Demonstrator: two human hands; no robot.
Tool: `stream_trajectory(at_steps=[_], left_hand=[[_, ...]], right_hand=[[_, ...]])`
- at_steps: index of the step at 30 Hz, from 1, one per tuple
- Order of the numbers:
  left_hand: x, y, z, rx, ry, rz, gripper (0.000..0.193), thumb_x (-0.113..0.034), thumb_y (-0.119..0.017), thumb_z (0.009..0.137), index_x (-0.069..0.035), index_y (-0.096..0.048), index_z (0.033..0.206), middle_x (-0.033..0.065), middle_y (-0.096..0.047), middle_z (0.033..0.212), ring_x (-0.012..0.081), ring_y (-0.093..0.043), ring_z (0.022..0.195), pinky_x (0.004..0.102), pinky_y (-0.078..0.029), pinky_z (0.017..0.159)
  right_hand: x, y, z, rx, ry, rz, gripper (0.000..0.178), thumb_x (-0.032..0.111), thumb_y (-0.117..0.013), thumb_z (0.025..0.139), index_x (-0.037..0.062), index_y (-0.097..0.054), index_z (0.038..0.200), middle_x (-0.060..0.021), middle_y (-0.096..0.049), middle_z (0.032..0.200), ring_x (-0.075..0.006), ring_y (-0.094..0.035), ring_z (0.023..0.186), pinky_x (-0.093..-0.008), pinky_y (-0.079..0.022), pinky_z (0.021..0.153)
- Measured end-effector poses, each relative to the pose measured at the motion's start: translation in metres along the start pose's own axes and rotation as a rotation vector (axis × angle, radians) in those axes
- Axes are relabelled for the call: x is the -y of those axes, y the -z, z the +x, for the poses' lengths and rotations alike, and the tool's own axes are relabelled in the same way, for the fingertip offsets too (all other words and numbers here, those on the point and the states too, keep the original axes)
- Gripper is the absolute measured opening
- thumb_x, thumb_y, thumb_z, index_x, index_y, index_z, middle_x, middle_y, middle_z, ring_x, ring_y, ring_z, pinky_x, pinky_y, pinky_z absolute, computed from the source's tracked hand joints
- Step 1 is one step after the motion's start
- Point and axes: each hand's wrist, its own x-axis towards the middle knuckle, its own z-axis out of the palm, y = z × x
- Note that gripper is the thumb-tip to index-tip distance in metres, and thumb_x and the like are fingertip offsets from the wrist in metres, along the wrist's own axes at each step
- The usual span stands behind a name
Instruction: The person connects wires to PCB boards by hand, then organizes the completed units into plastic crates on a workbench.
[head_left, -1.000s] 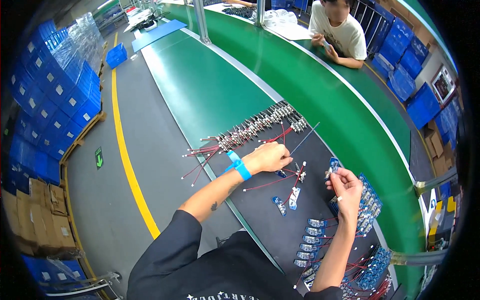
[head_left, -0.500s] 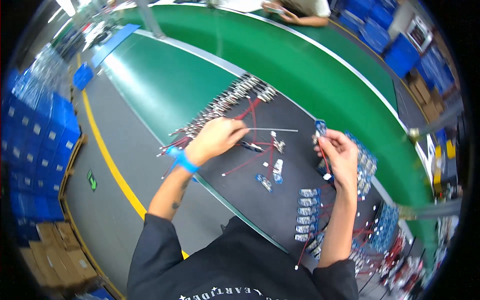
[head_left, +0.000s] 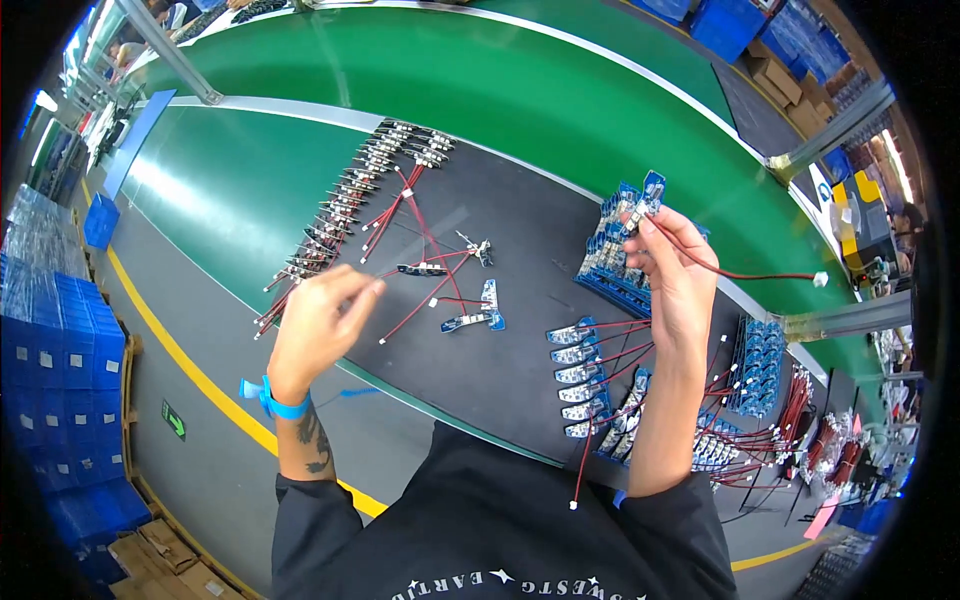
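My right hand (head_left: 680,265) is raised over the right side of the dark mat, pinching a small blue circuit board (head_left: 652,190). A dark red cable runs from the board past my fingers to a white connector (head_left: 820,280). On the left, my left hand (head_left: 330,320) has its thumb and fingers pinched together around a thin rod (head_left: 430,235), smeared by motion into a pale streak. Between my hands lie two blue boards (head_left: 487,305) touching each other, a dark-edged board (head_left: 422,269) and a cluster of small white-and-metal parts (head_left: 480,250) with red cables.
A long row of boards seen edge-on (head_left: 345,200) lines the mat's left side. Several wired boards (head_left: 578,370) lie near my right forearm, beside stacked blue boards (head_left: 615,250). A metal post (head_left: 850,318) rises at the right. The green conveyor (head_left: 480,75) runs behind the mat.
My left hand has moved left and down, away from the loose boards. My right hand has lifted slightly, and its board's cable now stretches out to the right. The whole view has turned.
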Motion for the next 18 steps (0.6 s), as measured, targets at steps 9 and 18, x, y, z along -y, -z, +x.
stream_trajectory(at_steps=[9,18], left_hand=[[-0.022,-0.030,-0.056,-0.419,0.049,-0.454,0.015,0.004,-0.052,0.080,0.008,-0.066,0.076,0.0066,-0.055,0.053,0.0129,-0.051,0.048,0.0261,-0.038,0.046],[-0.087,-0.123,-0.073,-0.141,-0.081,-0.228,0.011,-0.012,-0.070,0.077,-0.003,-0.066,0.082,0.0045,-0.051,0.053,0.0205,-0.052,0.042,0.0317,-0.038,0.039]], right_hand=[[-0.002,0.016,-0.014,-0.019,0.000,0.066,0.021,-0.001,-0.060,0.085,-0.0024,-0.056,0.106,-0.0180,-0.067,0.096,-0.0148,-0.064,0.073,-0.0231,-0.050,0.060],[-0.010,0.004,-0.024,0.001,-0.021,0.025,0.020,-0.003,-0.059,0.085,-0.0035,-0.056,0.105,-0.0199,-0.066,0.094,-0.0165,-0.064,0.071,-0.0240,-0.050,0.060]])
